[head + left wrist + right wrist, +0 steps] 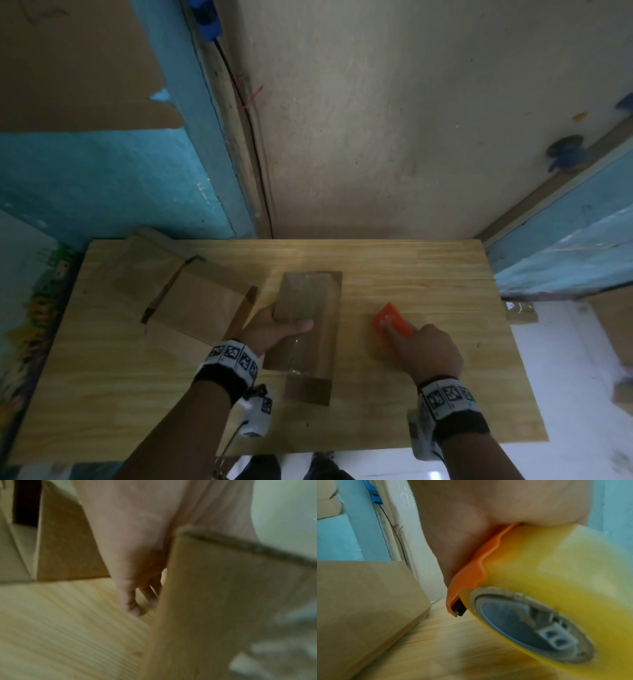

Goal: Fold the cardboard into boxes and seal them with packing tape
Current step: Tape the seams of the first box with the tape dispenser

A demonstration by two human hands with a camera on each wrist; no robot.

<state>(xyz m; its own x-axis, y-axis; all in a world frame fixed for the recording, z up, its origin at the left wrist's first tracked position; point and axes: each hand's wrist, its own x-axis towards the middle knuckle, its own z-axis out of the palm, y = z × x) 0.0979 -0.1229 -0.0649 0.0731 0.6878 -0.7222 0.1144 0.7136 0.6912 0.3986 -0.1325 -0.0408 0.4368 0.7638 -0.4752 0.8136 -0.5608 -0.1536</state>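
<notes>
On table (428,274), left hand (274,329) gripping box (308,301), right hand (428,353) beside it

Head view looks steeply down over the whole tabletop (428,267); left wrist view, close, faces along the left hand (137,561); right wrist view, close, faces the tape roll (547,581); all share the sealed box (308,325)

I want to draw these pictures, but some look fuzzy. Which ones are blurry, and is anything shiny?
Head view: dim, edges bent by the wide lens, and glare shines on the clear tape along the box held by the left hand. Left wrist view: soft all over, the fingers and table smeared. Right wrist view: the yellow tape roll in the right hand is blurred, closest to the lens.
</notes>
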